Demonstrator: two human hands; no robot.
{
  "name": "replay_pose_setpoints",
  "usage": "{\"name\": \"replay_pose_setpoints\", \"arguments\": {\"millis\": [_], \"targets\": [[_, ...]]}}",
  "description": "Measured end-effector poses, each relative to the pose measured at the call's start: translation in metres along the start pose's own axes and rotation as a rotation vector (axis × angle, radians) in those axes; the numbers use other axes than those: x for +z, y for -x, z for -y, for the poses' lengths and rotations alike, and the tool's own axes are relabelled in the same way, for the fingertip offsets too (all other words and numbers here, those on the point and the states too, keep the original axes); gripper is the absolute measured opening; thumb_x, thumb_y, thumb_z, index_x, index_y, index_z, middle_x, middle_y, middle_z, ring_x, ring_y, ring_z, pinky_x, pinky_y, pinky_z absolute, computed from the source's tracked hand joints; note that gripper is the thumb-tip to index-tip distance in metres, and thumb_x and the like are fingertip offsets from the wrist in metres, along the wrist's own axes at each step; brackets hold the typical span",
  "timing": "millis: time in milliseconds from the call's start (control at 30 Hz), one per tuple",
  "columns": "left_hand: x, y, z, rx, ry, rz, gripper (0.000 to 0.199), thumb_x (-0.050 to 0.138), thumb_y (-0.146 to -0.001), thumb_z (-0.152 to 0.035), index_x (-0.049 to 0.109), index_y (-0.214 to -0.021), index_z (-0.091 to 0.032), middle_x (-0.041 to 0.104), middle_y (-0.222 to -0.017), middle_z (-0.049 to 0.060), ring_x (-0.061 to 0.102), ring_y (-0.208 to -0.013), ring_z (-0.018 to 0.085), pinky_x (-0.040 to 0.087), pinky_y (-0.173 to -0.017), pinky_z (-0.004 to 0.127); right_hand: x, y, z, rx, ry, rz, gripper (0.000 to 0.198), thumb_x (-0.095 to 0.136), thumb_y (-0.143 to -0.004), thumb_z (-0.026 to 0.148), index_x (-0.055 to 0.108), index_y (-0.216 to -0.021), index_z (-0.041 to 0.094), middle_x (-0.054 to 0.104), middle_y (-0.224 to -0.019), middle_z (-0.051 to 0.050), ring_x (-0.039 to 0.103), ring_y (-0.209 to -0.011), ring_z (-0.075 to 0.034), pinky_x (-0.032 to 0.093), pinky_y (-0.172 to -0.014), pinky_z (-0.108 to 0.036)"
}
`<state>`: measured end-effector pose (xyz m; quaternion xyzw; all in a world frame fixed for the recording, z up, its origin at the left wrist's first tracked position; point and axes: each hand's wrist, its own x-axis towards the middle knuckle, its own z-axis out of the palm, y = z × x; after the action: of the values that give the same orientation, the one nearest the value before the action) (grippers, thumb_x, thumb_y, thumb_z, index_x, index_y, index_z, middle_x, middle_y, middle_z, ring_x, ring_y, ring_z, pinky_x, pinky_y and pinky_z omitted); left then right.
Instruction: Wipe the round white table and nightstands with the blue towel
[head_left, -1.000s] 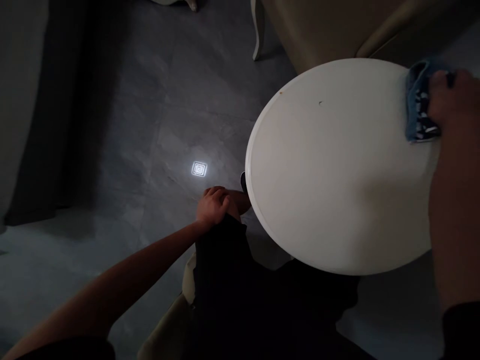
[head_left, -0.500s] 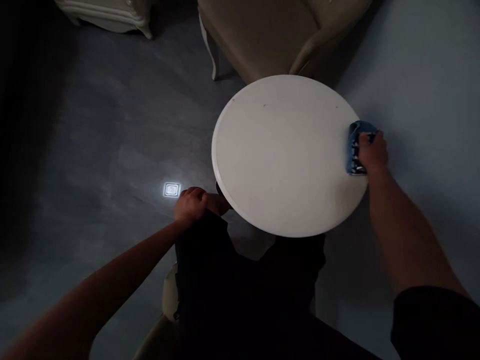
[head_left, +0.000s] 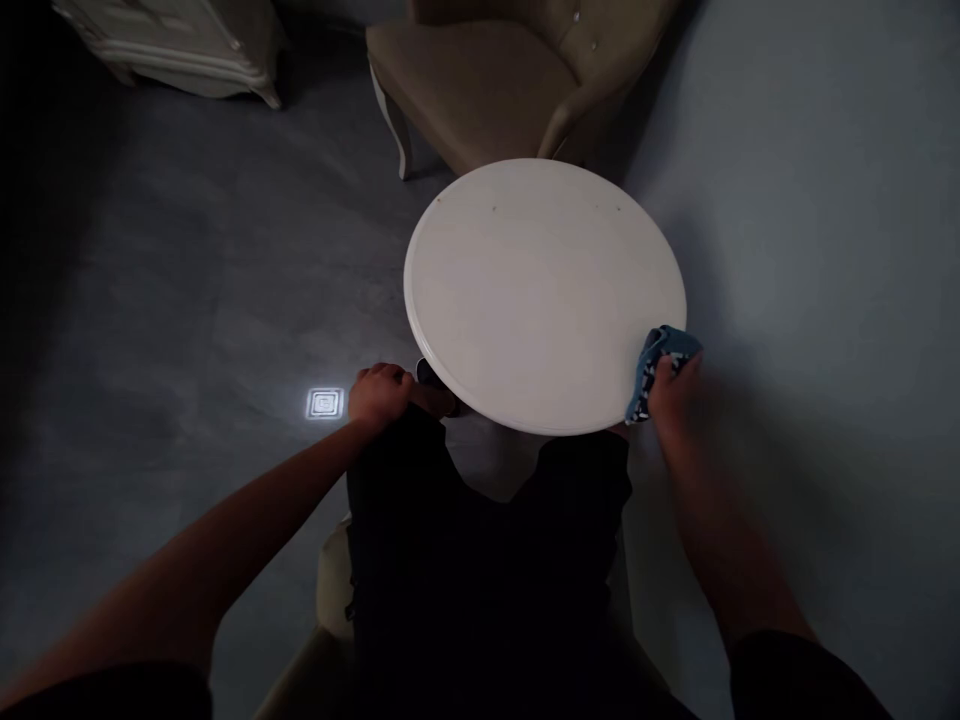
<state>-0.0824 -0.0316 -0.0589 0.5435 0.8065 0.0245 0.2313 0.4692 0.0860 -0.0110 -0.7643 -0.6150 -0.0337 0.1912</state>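
Cloth (head_left: 679, 343), half-hidden, is gripped by right hand (head_left: 673, 390); left hand (head_left: 379, 394) covers knee (head_left: 427, 400), grip unclear.

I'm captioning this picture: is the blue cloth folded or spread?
Folded or bunched, not spread: the cloth shows plain and patterned parts overlapping in the right hand, at the edge of the white table.

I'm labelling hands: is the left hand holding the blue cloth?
No, the right hand holds the blue cloth at the white table, while the left hand rests on the left leg.
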Motion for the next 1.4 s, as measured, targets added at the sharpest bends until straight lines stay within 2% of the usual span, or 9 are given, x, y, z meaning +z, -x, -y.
{"name": "replay_pose_setpoints", "arguments": {"millis": [167, 300, 500, 733, 900, 1000, 1133, 1267, 1400], "targets": [[0.007, 0.002, -0.006, 0.031, -0.012, -0.001, 0.054, 0.043, -0.108, -0.042, 0.086, -0.129, -0.018, 0.077, -0.145, 0.019, 0.067, -0.139, 0.039, 0.052, -0.123, 0.053, -0.008, 0.081, 0.018, -0.07, 0.014, 0.083, 0.095, 0.039, -0.106, 0.066, 0.021, -0.181, 0.009, 0.02, -0.186, -0.036, 0.021, -0.174, -0.054, 0.03, -0.132, -0.084], [0.012, 0.001, -0.005, 0.073, 0.0, -0.021, 0.055, 0.042, -0.108, -0.044, 0.086, -0.127, -0.017, 0.079, -0.141, 0.019, 0.067, -0.137, 0.036, 0.052, -0.123, 0.053, -0.028, 0.128, 0.054, -0.191, 0.16, 0.207, 0.092, 0.04, -0.107, 0.064, 0.023, -0.186, 0.021, 0.017, -0.192, -0.025, 0.006, -0.178, -0.057, 0.023, -0.13, -0.093], [0.011, 0.0, 0.0, 0.034, -0.002, -0.042, 0.049, 0.046, -0.106, -0.041, 0.088, -0.123, -0.021, 0.079, -0.139, 0.019, 0.069, -0.133, 0.037, 0.054, -0.12, 0.055, -0.044, 0.153, 0.107, -0.448, 0.145, 0.377, 0.093, 0.057, -0.101, 0.068, 0.035, -0.184, 0.032, 0.025, -0.192, -0.017, 0.013, -0.176, -0.059, 0.015, -0.129, -0.098], [0.006, -0.001, 0.002, 0.036, -0.006, -0.006, 0.048, 0.046, -0.109, -0.041, 0.087, -0.123, -0.018, 0.078, -0.139, 0.021, 0.069, -0.133, 0.038, 0.054, -0.119, 0.053, -0.033, 0.155, 0.186, -0.738, 0.101, 0.501, 0.101, 0.068, -0.096, 0.079, 0.04, -0.182, 0.035, 0.027, -0.192, -0.012, 0.013, -0.177, -0.058, 0.011, -0.134, -0.094], [0.002, 0.0, 0.003, 0.052, -0.026, 0.003, 0.047, 0.046, -0.11, -0.039, 0.087, -0.119, -0.017, 0.079, -0.136, 0.022, 0.07, -0.131, 0.04, 0.057, -0.114, 0.053, -0.013, 0.133, 0.261, -0.942, 0.007, 0.516, 0.096, 0.06, -0.103, 0.08, 0.039, -0.183, 0.03, 0.016, -0.195, -0.013, 0.007, -0.177, -0.058, 0.009, -0.135, -0.092], [0.001, 0.0, 0.007, 0.093, -0.053, 0.016, 0.043, 0.049, -0.109, -0.036, 0.086, -0.12, -0.017, 0.08, -0.135, 0.021, 0.071, -0.129, 0.039, 0.058, -0.112, 0.052, 0.005, 0.108, 0.312, -1.01, -0.042, 0.52, 0.091, 0.053, -0.108, 0.079, 0.038, -0.183, 0.031, 0.014, -0.195, -0.009, 0.005, -0.178, -0.055, 0.007, -0.137, -0.088], [0.003, -0.003, 0.012, 0.083, -0.066, 0.007, 0.041, 0.049, -0.11, -0.036, 0.087, -0.118, -0.019, 0.081, -0.132, 0.019, 0.072, -0.128, 0.037, 0.055, -0.117, 0.052, 0.034, 0.063, 0.377, -0.993, -0.073, 0.496, 0.088, 0.051, -0.11, 0.077, 0.039, -0.183, 0.03, 0.017, -0.195, -0.006, 0.007, -0.178, -0.053, 0.005, -0.139, -0.084], [0.001, -0.005, 0.016, 0.056, -0.033, 0.002, 0.042, 0.048, -0.11, -0.037, 0.086, -0.115, -0.022, 0.081, -0.132, 0.016, 0.072, -0.128, 0.036, 0.055, -0.118, 0.05, 0.062, 0.007, 0.425, -0.924, -0.097, 0.464, 0.088, 0.046, -0.111, 0.079, 0.038, -0.183, 0.029, 0.021, -0.194, 0.001, 0.008, -0.178, -0.05, 0.005, -0.14, -0.08], [-0.006, -0.006, 0.021, 0.06, 0.002, 0.003, 0.042, 0.045, -0.11, -0.036, 0.084, -0.114, -0.022, 0.082, -0.131, 0.014, 0.073, -0.127, 0.035, 0.053, -0.122, 0.05, 0.09, -0.057, 0.452, -0.835, -0.142, 0.469, 0.089, 0.052, -0.109, 0.075, 0.04, -0.182, 0.025, 0.016, -0.195, -0.006, 0.007, -0.177, -0.052, 0.0, -0.138, -0.083]]}}
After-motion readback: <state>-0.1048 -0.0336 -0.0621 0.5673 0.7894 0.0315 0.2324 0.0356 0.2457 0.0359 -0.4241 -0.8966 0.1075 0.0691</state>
